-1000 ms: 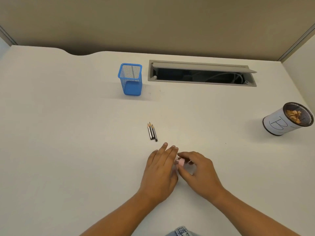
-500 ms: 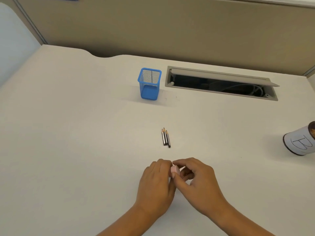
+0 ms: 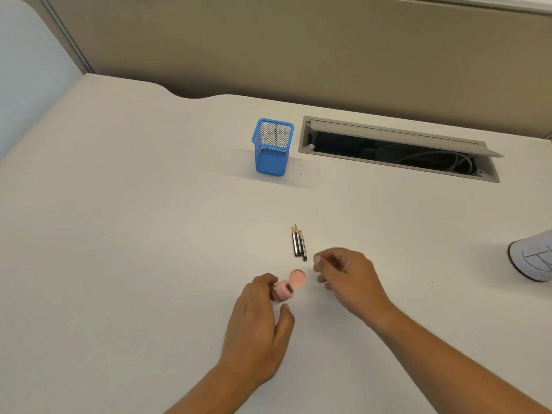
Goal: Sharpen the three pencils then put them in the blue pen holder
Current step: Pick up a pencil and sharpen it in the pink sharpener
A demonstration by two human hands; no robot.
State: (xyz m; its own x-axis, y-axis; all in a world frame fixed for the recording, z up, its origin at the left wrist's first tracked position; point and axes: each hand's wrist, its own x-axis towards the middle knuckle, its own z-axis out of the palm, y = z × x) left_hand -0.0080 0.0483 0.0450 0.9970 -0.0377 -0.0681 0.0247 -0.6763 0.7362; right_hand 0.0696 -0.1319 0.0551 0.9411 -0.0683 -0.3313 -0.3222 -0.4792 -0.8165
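- The left hand (image 3: pixel 257 327) pinches a small pink sharpener (image 3: pixel 283 290) between its fingertips; the thumb is spread off to the side and touches nothing. The round lid (image 3: pixel 297 278) is flipped open and hangs from the sharpener's top edge.
- The right hand (image 3: pixel 348 274) is loosely curled and empty, just beside the lid and near the pencils' blunt ends.
- The three pencils (image 3: pixel 298 242) lie side by side on the white desk (image 3: pixel 134 234), touching, points away from the person, just beyond both hands.
- They look short, thin, light and stiff, and round enough to roll; the points seem the fragile part. Best taken one at a time by the middle of the shaft, clear of the tip.
- The sharpener is probably light, smooth plastic, so it needs a firm pinch on its body, away from the hinge.
- The blue pen holder (image 3: pixel 272 147), mesh and apparently empty, stands well beyond the pencils, beside a cable slot (image 3: pixel 397 149).
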